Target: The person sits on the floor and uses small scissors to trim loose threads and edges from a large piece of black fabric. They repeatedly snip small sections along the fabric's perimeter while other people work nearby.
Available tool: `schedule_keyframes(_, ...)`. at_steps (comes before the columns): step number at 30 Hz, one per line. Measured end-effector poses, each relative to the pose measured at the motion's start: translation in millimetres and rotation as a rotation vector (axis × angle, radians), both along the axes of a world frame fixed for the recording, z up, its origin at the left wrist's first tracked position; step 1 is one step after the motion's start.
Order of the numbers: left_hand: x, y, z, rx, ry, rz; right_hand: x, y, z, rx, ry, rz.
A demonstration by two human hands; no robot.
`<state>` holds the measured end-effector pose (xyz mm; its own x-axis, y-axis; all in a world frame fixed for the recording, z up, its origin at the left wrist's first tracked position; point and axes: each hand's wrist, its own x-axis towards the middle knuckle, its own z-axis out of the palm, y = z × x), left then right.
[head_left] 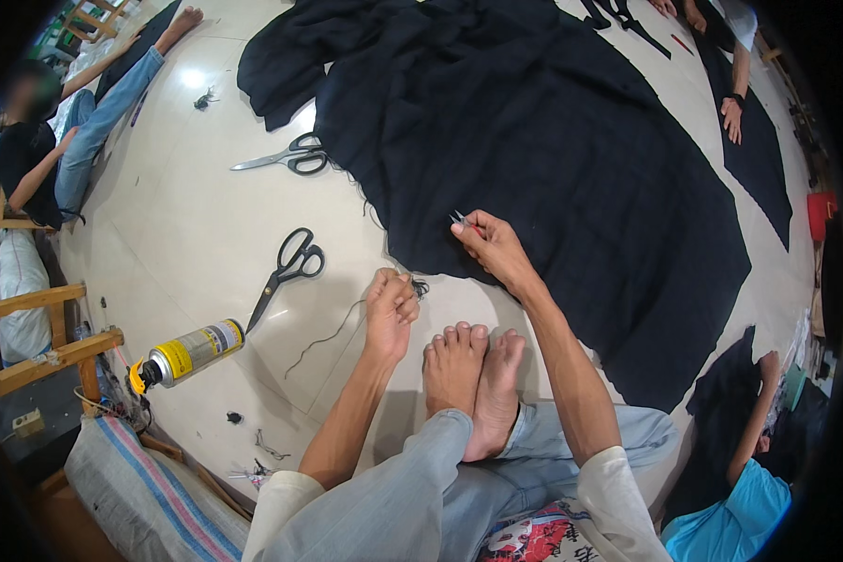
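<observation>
My right hand (490, 245) grips small thread snips (463, 221), their metal tips over the large black cloth (553, 178) spread on the floor. A bit of red shows at the handle. My left hand (390, 309) is closed in front of the cloth's near edge. Dark threads (418, 288) stick out beside its curled fingers, and a long loose thread (332, 339) trails away on its other side. Left of my hands lie black-handled scissors (290, 267). Another pair of scissors (295, 157) touches the cloth's left edge.
A yellow-and-silver spray can (197, 351) lies at left, near a wooden frame (47, 361) and a woven sack (145, 492). Thread scraps (262, 459) dot the floor. People sit at upper left and lower right; another person's hand (732, 120) rests on black cloth at upper right.
</observation>
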<state>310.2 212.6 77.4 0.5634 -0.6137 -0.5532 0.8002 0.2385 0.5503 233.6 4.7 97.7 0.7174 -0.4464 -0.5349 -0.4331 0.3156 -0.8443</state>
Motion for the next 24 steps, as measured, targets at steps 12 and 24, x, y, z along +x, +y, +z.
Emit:
schedule_keyframes(12, 21.0, -2.6, 34.8, 0.358, -0.053, -0.303, -11.7, 14.3, 14.5, 0.238, 0.059, 0.102)
schedule_keyframes(24, 13.2, -0.7, 18.8, 0.543, -0.501, -0.222, -0.5, 42.2, 14.3, 0.574, 0.157, 0.222)
